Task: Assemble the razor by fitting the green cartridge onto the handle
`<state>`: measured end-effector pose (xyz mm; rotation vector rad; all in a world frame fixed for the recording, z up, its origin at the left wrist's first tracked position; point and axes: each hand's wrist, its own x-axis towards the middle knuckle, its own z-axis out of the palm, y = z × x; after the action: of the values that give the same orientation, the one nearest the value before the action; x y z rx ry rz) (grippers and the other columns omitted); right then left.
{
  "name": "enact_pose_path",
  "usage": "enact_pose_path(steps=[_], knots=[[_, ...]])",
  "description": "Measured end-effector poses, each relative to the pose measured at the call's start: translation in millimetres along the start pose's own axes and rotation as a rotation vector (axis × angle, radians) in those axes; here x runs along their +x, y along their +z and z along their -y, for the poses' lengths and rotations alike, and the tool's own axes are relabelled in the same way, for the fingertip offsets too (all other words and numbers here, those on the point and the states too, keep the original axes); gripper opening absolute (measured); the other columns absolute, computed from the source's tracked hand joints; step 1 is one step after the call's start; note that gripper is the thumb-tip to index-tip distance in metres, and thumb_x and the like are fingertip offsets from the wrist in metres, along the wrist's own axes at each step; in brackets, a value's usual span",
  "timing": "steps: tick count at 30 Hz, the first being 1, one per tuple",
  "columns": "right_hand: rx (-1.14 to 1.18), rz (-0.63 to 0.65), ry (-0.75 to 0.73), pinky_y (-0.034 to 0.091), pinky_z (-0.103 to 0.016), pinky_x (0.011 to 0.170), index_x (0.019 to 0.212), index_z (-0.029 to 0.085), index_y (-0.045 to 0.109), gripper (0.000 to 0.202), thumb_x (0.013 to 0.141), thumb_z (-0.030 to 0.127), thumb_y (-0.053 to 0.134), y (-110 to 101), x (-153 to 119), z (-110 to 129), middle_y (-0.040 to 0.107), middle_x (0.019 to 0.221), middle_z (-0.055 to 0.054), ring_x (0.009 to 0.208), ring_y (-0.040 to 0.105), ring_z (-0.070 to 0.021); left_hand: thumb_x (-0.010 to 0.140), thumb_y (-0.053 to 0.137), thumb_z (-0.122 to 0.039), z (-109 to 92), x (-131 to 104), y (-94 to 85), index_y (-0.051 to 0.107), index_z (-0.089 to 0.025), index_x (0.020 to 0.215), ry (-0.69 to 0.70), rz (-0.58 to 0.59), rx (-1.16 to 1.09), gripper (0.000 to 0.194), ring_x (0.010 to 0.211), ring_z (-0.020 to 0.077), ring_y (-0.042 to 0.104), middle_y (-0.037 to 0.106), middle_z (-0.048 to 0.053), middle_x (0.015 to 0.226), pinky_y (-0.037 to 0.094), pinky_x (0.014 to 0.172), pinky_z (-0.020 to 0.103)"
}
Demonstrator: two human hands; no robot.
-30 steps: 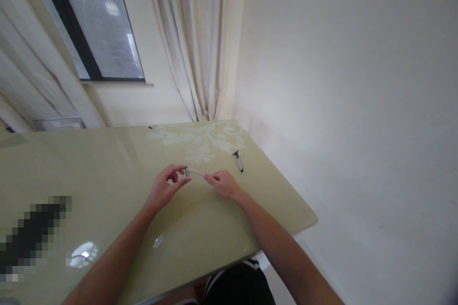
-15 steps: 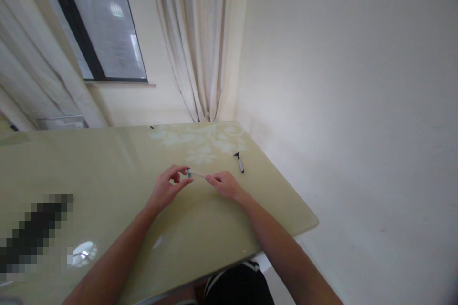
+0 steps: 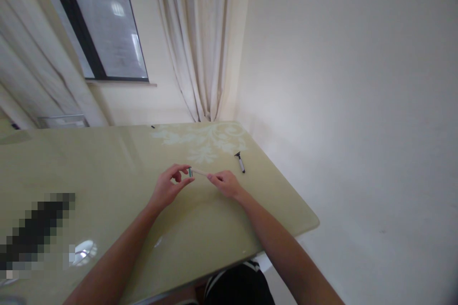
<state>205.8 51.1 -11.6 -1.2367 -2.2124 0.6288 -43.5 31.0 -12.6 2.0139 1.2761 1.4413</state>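
A pale-handled razor (image 3: 199, 172) with a teal-and-white head is held level just above the table. The thumb and forefinger of my left hand (image 3: 170, 185) pinch its head (image 3: 190, 172) at the two ends. My right hand (image 3: 225, 184) grips the far end of the handle, the thumb lying along it and the other fingers curled under. Just beyond my right hand, a second razor (image 3: 241, 162) with a grey-and-black handle and dark head lies on the tabletop.
The glossy yellow-green table (image 3: 200, 233) has a white floral pattern near its back edge. A small dark object (image 3: 152, 127) lies at that edge. A blurred-out dark shape (image 3: 36, 233) is at the left. A wall (image 3: 339, 105) runs along the right; curtains (image 3: 200, 43) hang behind.
Both hands and the held razor stay almost in place, and the razor's head seems slightly turned. The whole view has shifted a little.
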Motion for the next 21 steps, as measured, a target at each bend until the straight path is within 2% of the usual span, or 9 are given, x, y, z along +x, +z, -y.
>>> enact_pose_path(steps=[5, 9, 12, 16, 19, 21], knots=[[-0.028, -0.034, 0.019, 0.017, -0.029, 0.057, 0.058, 0.02, 0.039, 0.06, 0.099, 0.063, 0.033, -1.6, -0.9, 1.1, 0.035, 0.057, 0.002, 0.055, 0.034, -0.0112, 0.082, 0.08, -0.045, 2.4, -0.6, -0.3, 0.074, -0.023, 0.11, -0.014, -0.003, -0.002, 0.035, 0.061, 0.0112, 0.053, 0.069, -0.001, 0.086, 0.05, 0.064, 0.026], [-0.004, 0.03, -0.015, 0.018, -0.029, 0.057, 0.059, 0.02, 0.038, 0.06, 0.099, 0.063, 0.033, -0.6, -1.4, 0.4, 0.035, 0.058, 0.002, 0.056, 0.034, -0.0111, 0.083, 0.079, -0.046, 2.9, -0.5, -0.2, 0.074, -0.024, 0.111, -0.012, -0.01, -0.003, 0.036, 0.062, 0.0115, 0.053, 0.07, -0.001, 0.087, 0.05, 0.064, 0.026], [-0.034, -0.016, 0.03, 0.017, -0.03, 0.057, 0.059, 0.02, 0.04, 0.06, 0.1, 0.064, 0.032, 0.1, -1.5, 0.9, 0.036, 0.058, 0.002, 0.056, 0.034, -0.0112, 0.081, 0.08, -0.047, 3.4, -0.1, 0.0, 0.075, -0.024, 0.109, -0.01, -0.005, -0.007, 0.037, 0.06, 0.0116, 0.053, 0.069, -0.001, 0.084, 0.049, 0.062, 0.025], [-0.02, 0.032, -0.005, 0.018, -0.029, 0.057, 0.059, 0.019, 0.041, 0.06, 0.099, 0.063, 0.033, -0.2, -1.5, 2.3, 0.036, 0.058, 0.002, 0.056, 0.034, -0.0111, 0.081, 0.08, -0.046, 4.0, -0.4, 0.0, 0.075, -0.024, 0.11, -0.004, -0.006, -0.003, 0.036, 0.062, 0.012, 0.054, 0.07, 0.0, 0.085, 0.05, 0.063, 0.026], [-0.042, -0.014, 0.033, 0.018, -0.029, 0.058, 0.06, 0.019, 0.041, 0.059, 0.1, 0.062, 0.032, -0.9, -1.3, 2.5, 0.037, 0.058, 0.002, 0.057, 0.036, -0.0114, 0.081, 0.08, -0.046, 3.3, -0.7, -0.4, 0.075, -0.024, 0.108, -0.01, 0.004, -0.007, 0.035, 0.061, 0.0119, 0.054, 0.07, -0.001, 0.084, 0.05, 0.063, 0.026], [-0.038, 0.012, 0.018, 0.018, -0.029, 0.057, 0.06, 0.019, 0.041, 0.06, 0.1, 0.063, 0.033, -1.8, -1.0, 2.2, 0.037, 0.058, 0.002, 0.057, 0.035, -0.0112, 0.082, 0.079, -0.045, 2.6, -0.6, -1.0, 0.075, -0.024, 0.108, -0.014, 0.002, -0.006, 0.035, 0.062, 0.0119, 0.054, 0.069, -0.001, 0.084, 0.049, 0.063, 0.026]])
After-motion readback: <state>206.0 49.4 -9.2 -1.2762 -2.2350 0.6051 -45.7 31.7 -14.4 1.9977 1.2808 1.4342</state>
